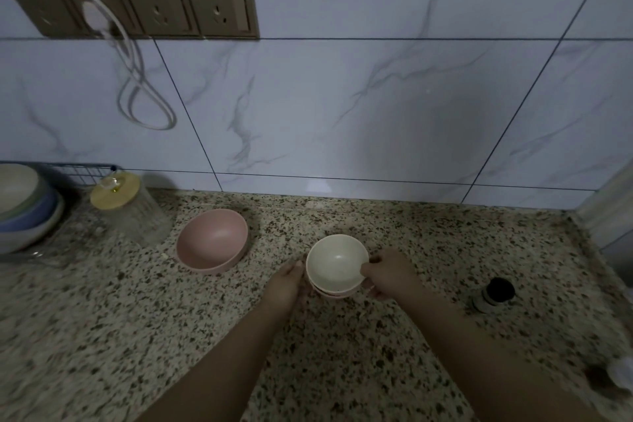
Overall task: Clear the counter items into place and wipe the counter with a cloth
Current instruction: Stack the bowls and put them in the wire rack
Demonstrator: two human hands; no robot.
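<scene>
Speckled counter (137,336): our left hand (284,288) and right hand (387,276) grip stacked cream bowl (335,262) mid-counter; pink bowl (212,240) near back edge.

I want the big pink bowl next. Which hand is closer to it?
Left. The left hand is just right of the pink bowl; the right hand is farther, beyond the white bowl both hands hold.
</scene>
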